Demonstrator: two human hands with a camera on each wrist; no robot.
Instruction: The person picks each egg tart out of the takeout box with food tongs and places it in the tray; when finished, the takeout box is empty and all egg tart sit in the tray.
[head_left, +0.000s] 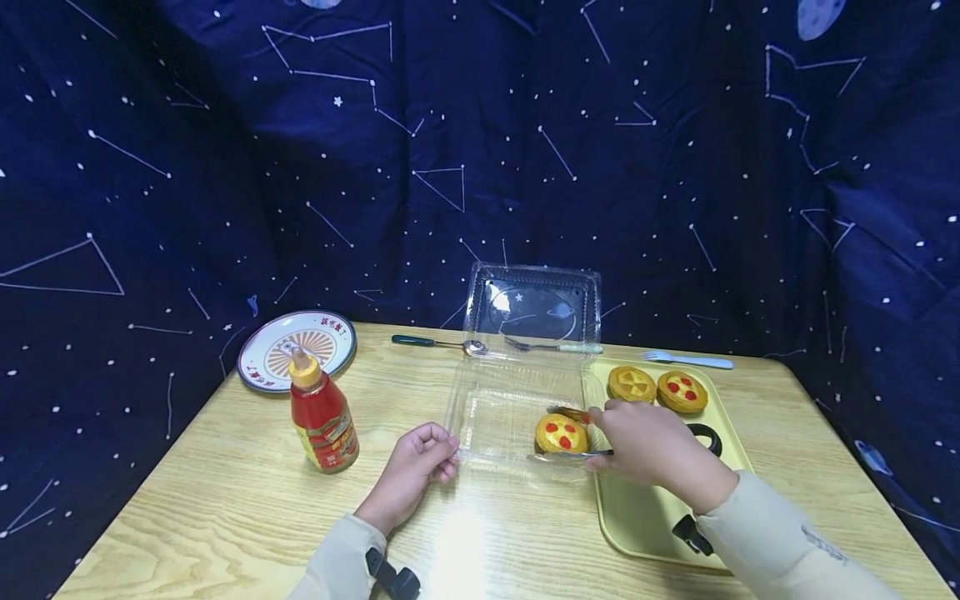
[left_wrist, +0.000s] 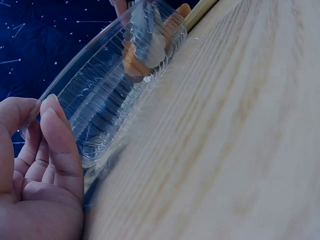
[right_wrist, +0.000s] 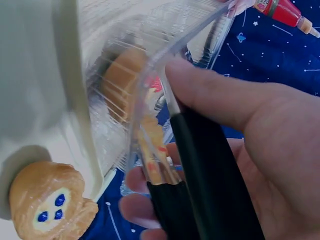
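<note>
Near the middle of the table lies a clear plastic clamshell box [head_left: 487, 408], its lid [head_left: 532, 304] standing raised at the back. My left hand [head_left: 420, 467] pinches the box's front left corner between thumb and fingers. My right hand [head_left: 660, 442] grips black-handled tongs [right_wrist: 210, 175], whose metal arms lie on either side of a round tart [head_left: 562, 434] with red spots. That tart is at the right end of the box, low inside it. Seen from the right wrist, another tart [right_wrist: 47, 200] with blue spots lies on the tray; my right hand hides it in the head view.
A yellow tray [head_left: 637, 533] with two more tarts [head_left: 632, 384] adjoins the box's right side. On the left stand a red sauce bottle [head_left: 326, 425] and a patterned plate [head_left: 255, 371]. Along the back lie a green-handled spoon [head_left: 420, 341], a white-handled fork [head_left: 577, 348] and a light-blue fork [head_left: 697, 361].
</note>
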